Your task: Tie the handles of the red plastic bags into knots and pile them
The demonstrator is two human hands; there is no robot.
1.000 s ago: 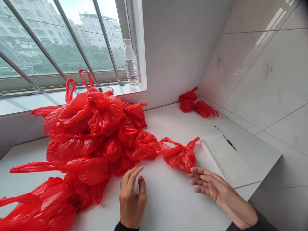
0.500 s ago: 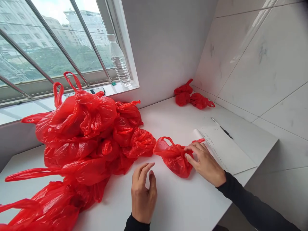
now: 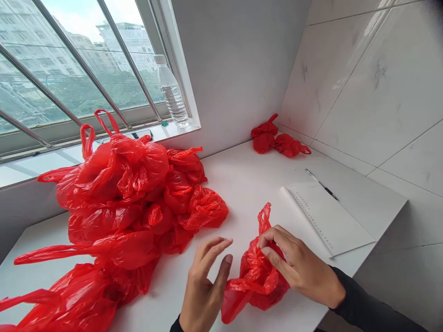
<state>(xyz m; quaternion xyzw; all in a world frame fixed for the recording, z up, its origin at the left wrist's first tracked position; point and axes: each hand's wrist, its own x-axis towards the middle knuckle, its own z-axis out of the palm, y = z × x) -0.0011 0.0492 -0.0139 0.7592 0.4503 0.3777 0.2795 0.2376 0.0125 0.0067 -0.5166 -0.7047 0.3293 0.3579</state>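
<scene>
A crumpled red plastic bag (image 3: 265, 281) lies on the white table in front of me, one handle loop pointing up and another spread toward the lower left. My right hand (image 3: 294, 267) pinches the top of this bag between thumb and fingers. Just left of the bag is my left hand (image 3: 207, 281), its thumb and fingers apart with nothing between them. A large heap of red plastic bags (image 3: 117, 207) stands farther left, several of them with handles sticking out. What the bags hold cannot be seen.
A few small red bags (image 3: 280, 140) lie at the back corner. An open notebook (image 3: 328, 219) with a pen (image 3: 321, 184) on it lies at the right near the table edge (image 3: 391, 226). On the windowsill stand a water bottle (image 3: 173, 97) and a dark flat object (image 3: 141, 134).
My right hand has drawn the red bag nearer to me, away from the heap, and the bag has turned. My left hand has shifted slightly down and stayed open.
</scene>
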